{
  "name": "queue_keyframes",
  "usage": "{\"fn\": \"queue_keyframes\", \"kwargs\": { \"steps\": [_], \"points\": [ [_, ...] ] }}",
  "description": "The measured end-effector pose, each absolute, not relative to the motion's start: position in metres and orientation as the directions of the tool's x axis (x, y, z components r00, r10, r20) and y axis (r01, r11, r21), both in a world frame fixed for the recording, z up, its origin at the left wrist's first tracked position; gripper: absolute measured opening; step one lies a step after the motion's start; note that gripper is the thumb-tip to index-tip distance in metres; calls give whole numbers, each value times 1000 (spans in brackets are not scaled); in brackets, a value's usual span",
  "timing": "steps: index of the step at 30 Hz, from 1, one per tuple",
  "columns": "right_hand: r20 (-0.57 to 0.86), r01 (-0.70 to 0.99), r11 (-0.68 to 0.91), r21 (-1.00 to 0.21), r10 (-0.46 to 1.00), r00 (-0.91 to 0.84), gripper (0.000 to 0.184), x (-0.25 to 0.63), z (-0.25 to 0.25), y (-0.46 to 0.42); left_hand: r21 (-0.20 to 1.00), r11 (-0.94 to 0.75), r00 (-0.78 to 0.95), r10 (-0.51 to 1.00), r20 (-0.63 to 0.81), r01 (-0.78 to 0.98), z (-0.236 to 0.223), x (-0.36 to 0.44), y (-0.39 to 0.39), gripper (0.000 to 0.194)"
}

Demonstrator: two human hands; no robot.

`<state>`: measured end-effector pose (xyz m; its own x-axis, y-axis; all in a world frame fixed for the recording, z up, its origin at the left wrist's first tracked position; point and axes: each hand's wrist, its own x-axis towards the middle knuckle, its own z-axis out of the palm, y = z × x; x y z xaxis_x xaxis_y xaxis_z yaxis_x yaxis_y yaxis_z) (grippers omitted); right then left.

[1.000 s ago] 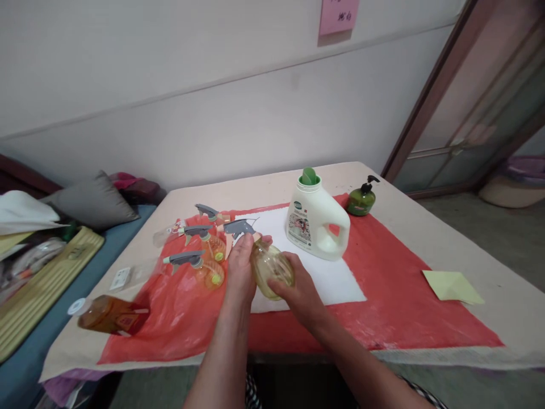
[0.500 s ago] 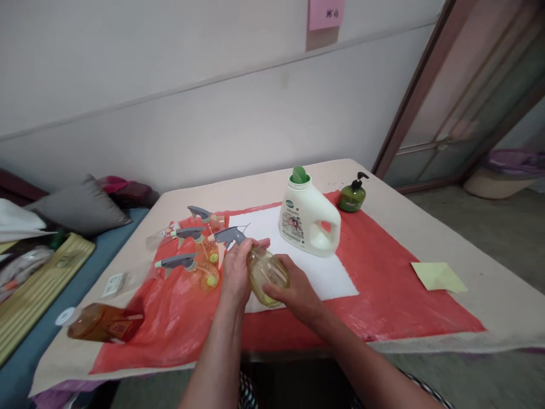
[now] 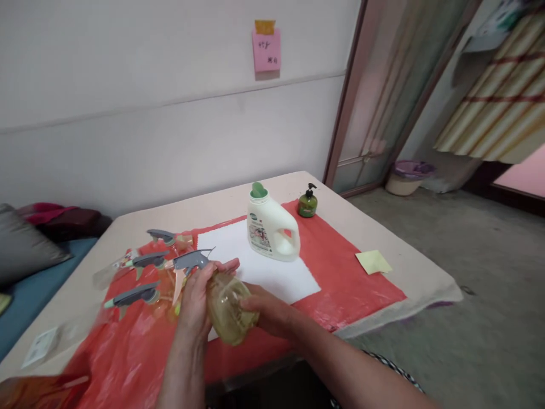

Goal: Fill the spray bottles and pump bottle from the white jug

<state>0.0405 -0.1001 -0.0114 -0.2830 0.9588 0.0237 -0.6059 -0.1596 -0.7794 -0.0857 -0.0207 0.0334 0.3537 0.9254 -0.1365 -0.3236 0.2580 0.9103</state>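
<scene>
I hold a clear yellowish spray bottle above the near edge of the table. My left hand is wrapped round its neck, just under the grey trigger head. My right hand cups the round body from the right side. Several other spray bottles with grey trigger heads lie on the red plastic sheet to the left of my hands.
A white detergent jug with a green cap stands on a white sheet. A small green pump bottle is behind it, a yellow note to the right. A cushion lies at far left, a glass door at right.
The view has swung to the right, so everything on the table sits further left in frame. Both hands keep the same hold on the spray bottle, now nearer the table's front edge.
</scene>
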Motion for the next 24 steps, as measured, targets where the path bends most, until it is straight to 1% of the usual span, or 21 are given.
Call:
{"fn": "queue_keyframes", "kwargs": {
  "steps": [2, 4, 6, 8, 10, 13, 15, 16, 18, 20, 21, 22, 24],
  "points": [
    [83, -547, -121, -829, 939, -334, 72, 48, -7, -100, 918, 265, 397, 908, -134, -295, 34, -87, -23, 31],
    [137, -464, -45, -885, 927, -350, 81, 57, -1, -101, 934, 254, 457, 882, -116, -252, 33, -88, -25, 29],
    [130, -315, 23, -949, 938, -321, 94, 65, 5, -103, 957, 222, 516, 851, -97, -186, 31, -87, -28, 28],
    [88, -101, 64, -993, 965, -245, 104, 72, 11, -108, 979, 163, 540, 838, -72, -123, 27, -84, -29, 28],
    [77, 89, 93, -992, 983, -166, 107, 77, 16, -115, 989, 123, 537, 842, -59, -85, 23, -80, -30, 32],
    [113, 300, 133, -944, 990, -86, 111, 80, 21, -123, 997, 74, 541, 839, -54, -16, 19, -73, -33, 40],
    [129, 413, 127, -902, 991, -24, 107, 80, 24, -126, 999, 22, 532, 846, -34, 28, 15, -67, -35, 44],
    [128, 451, 111, -885, 992, 8, 100, 82, 26, -127, 999, 7, 529, 848, -24, 34, 12, -64, -35, 46],
    [117, 463, 70, -884, 990, 73, 79, 89, 31, -129, 1000, 20, 538, 843, -5, -23, 7, -58, -34, 56],
    [125, 391, 52, -919, 978, 164, 64, 105, 38, -133, 990, 67, 577, 817, 16, -122, 3, -54, -31, 73],
    [155, 340, 71, -938, 962, 227, 62, 116, 42, -136, 983, 88, 592, 806, 24, -159, 2, -52, -28, 78],
    [201, 300, 109, -948, 933, 299, 64, 130, 45, -140, 979, 108, 596, 803, 18, -175, 2, -51, -25, 78],
    [311, 289, 192, -938, 835, 454, 68, 161, 48, -146, 980, 135, 570, 821, -29, -146, 4, -50, -21, 69]
  ]
}}
